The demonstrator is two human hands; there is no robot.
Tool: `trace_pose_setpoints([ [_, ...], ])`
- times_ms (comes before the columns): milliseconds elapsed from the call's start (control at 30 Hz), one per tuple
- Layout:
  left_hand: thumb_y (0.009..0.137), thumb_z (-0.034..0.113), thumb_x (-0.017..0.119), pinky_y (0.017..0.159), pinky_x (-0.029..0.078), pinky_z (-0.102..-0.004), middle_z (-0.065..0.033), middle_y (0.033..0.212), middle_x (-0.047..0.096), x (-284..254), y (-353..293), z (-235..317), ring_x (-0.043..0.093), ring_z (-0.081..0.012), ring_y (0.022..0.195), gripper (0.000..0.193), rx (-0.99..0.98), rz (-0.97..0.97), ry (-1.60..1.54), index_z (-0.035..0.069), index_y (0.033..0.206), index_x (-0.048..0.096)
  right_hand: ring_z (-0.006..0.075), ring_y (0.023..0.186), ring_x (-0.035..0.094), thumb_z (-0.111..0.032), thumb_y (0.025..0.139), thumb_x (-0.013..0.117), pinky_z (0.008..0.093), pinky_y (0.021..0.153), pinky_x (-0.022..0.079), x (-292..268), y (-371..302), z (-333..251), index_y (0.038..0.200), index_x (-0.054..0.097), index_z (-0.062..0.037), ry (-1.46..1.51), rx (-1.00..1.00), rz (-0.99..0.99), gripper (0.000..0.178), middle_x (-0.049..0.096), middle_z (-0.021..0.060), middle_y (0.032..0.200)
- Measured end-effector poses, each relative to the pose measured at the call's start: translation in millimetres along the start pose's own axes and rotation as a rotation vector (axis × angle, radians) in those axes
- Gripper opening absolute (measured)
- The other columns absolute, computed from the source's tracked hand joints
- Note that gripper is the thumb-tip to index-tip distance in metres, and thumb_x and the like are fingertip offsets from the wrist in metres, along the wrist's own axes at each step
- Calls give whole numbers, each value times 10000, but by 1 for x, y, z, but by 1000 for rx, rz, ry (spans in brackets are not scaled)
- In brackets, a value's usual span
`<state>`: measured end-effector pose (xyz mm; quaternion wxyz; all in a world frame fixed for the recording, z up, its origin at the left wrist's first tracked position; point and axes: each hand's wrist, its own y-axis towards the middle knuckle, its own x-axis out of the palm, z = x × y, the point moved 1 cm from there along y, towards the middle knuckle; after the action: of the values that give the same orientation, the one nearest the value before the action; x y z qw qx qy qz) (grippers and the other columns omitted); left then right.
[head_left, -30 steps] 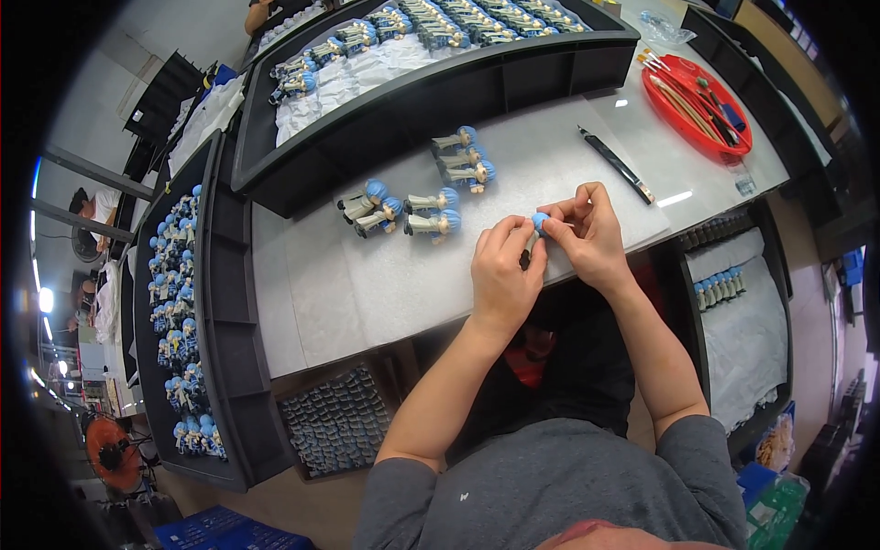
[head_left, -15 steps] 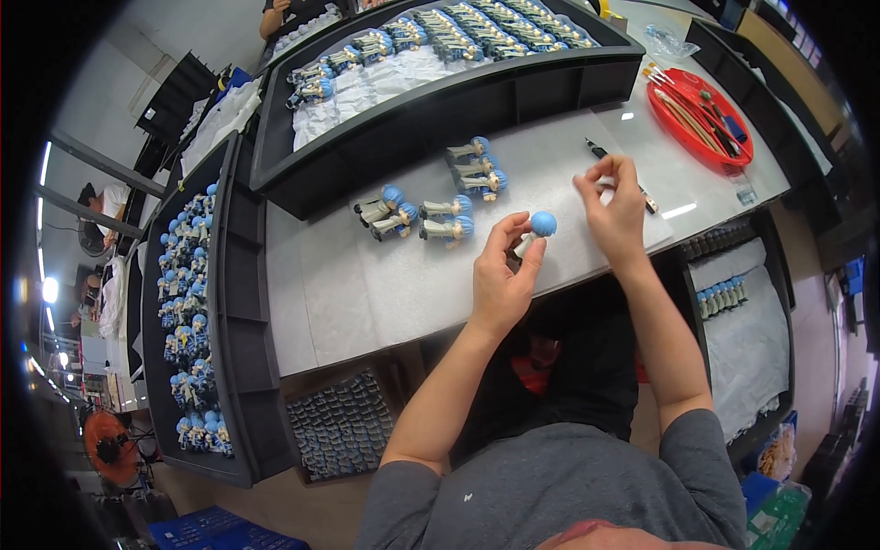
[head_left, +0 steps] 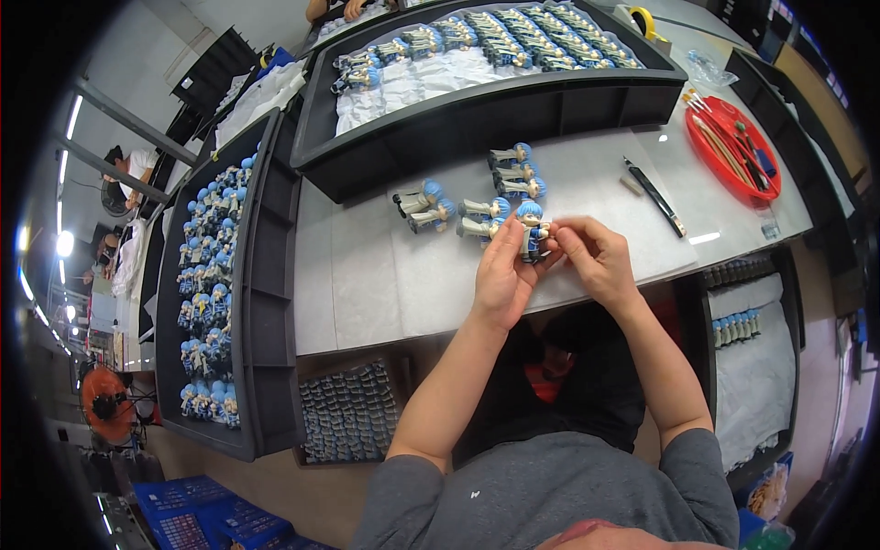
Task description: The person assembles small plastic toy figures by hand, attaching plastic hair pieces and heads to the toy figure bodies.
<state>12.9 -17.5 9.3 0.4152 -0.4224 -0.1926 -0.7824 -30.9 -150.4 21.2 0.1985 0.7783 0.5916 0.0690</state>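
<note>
A small blue-haired figurine (head_left: 531, 220) stands upright in my left hand (head_left: 502, 280), its face turned toward me. My left fingers and thumb are closed around its body. At the figurine's right side my right hand (head_left: 594, 261) is closed, thumb and fingertips pinching at its arm. Just beyond lie more such figurines on the white table covering: a pair (head_left: 426, 207) to the left, a group (head_left: 478, 220) partly behind my left hand, and a row of three (head_left: 519, 171) farther back. To the right rests a slim black pen-like tool (head_left: 655, 196) beside a small tan block (head_left: 632, 186).
A black crate (head_left: 495, 117) of figurines on white sheeting spans the back. Another black crate (head_left: 266, 302), packed with figurines, stands left. A red tray (head_left: 720, 151) holds brushes and tools at right. Below the table edge are figurine trays on the left (head_left: 348, 412) and right (head_left: 752, 385).
The figurine in my left hand has been turned from its back to its front and raised upright. My right hand has come in from the right to touch it. The view has shifted.
</note>
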Motion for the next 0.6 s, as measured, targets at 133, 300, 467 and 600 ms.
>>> trace_pose_setpoints([
  [133,971,227,344,844,496,-360,-108,1017,571,1,-1,2,594,-190,919,273,9,-20,55,55,1173,405,57,598,518,-36,902,482,211,515,424,-10,-7,4,973,550,-14,26,232,0,100,543,19,673],
  [300,969,230,349,861,491,-373,-110,1007,572,4,-1,0,583,-216,978,268,-7,53,22,38,1137,433,97,735,557,-26,882,494,217,621,462,-10,-5,17,1111,486,-19,104,22,58,229,559,68,807],
  [467,964,219,372,890,470,-344,-120,1045,576,2,-1,-1,555,-214,1034,298,11,13,14,25,1178,442,153,805,588,-78,832,595,246,681,490,-13,-5,9,1165,458,0,268,153,-21,369,579,87,858],
  [600,955,205,402,875,466,-320,-114,1054,582,2,0,-2,562,-184,1005,309,27,71,42,31,1209,430,137,820,593,-118,777,678,238,633,481,-12,-4,3,1172,467,0,75,80,-131,464,615,95,892],
])
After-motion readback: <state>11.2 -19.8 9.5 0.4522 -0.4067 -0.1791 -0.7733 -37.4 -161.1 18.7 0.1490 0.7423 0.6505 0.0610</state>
